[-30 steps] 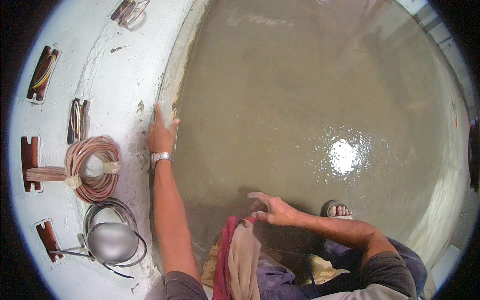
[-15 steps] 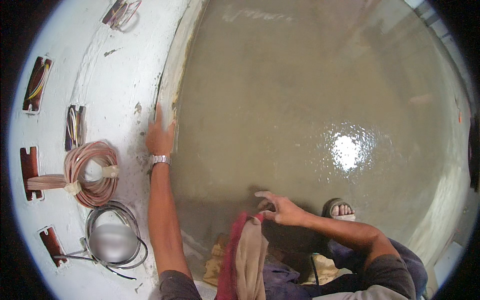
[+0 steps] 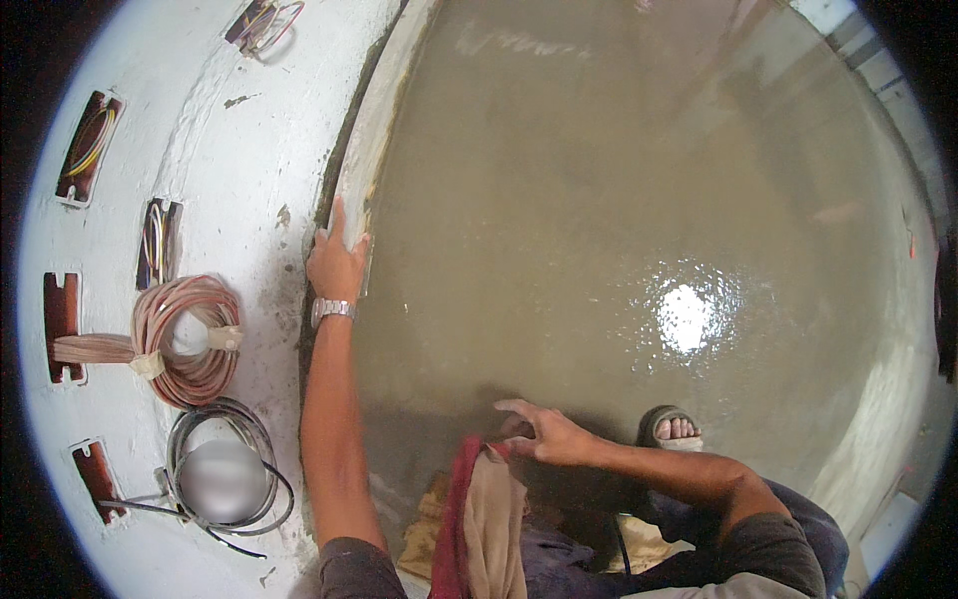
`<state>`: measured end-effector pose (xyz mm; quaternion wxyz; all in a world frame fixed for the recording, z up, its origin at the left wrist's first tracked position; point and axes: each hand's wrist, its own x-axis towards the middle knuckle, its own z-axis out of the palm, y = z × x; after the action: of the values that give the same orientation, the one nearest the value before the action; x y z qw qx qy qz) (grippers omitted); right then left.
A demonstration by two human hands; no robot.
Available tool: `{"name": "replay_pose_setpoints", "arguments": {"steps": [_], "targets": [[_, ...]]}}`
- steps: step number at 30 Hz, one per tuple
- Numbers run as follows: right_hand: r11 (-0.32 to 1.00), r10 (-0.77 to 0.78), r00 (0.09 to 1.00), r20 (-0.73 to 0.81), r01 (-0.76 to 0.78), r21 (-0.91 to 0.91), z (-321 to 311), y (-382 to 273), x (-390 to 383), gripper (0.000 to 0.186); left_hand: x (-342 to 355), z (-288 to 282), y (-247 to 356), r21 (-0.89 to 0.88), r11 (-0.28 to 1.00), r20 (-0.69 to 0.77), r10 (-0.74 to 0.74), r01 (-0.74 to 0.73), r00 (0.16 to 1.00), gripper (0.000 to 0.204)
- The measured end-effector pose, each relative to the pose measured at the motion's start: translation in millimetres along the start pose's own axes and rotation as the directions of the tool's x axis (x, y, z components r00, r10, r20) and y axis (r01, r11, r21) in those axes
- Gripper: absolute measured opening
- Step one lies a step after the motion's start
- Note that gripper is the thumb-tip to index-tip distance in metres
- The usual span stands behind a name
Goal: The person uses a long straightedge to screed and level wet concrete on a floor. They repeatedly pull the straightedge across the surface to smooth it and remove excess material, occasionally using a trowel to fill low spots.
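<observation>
The nearer left hand (image 3: pixel 337 268) clamps the near end of a long straightedge board (image 3: pixel 373 130), which runs forward beside the white wall (image 3: pixel 239 200) (the right hand (image 3: pixel 555 437), fingers parted, hangs well apart).

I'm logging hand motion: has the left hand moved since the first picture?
Yes: the left hand has shifted slightly right, away from the coiled reddish cables on the wall.

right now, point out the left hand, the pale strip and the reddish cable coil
Left hand (image 3: pixel 339 268): head view, back of the hand
Pale strip (image 3: pixel 384 100): head view, upper stretch
Reddish cable coil (image 3: pixel 190 384): head view, bottom of the loops
</observation>
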<state>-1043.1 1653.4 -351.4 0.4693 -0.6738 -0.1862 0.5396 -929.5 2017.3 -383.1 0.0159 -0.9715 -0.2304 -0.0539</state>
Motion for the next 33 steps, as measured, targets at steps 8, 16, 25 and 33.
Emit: {"name": "replay_pose_setpoints", "arguments": {"steps": [8,16,25,33], "targets": [[0.999,-0.054,0.997,-0.056,0.054,0.005,-13,8,-6,0.062,-33,-13,22,-0.038,0.996,0.167,-0.071,0.079,0.983,0.082],[1.000,0.016,1.000,0.001,-0.016,0.015,-8,1,-3,0.063,-2,-1,24,-0.025,0.999,-0.025,0.019,-0.020,0.999,0.083],[1.000,-0.021,0.999,-0.045,0.021,0.011,-11,4,-8,0.063,-23,-11,36,-0.058,0.998,0.068,0.001,0.003,0.998,0.085],[0.997,-0.071,0.997,-0.042,0.070,-0.032,0,8,-6,0.063,-21,0,46,-0.052,0.998,0.028,0.039,-0.037,0.999,0.085]]}}
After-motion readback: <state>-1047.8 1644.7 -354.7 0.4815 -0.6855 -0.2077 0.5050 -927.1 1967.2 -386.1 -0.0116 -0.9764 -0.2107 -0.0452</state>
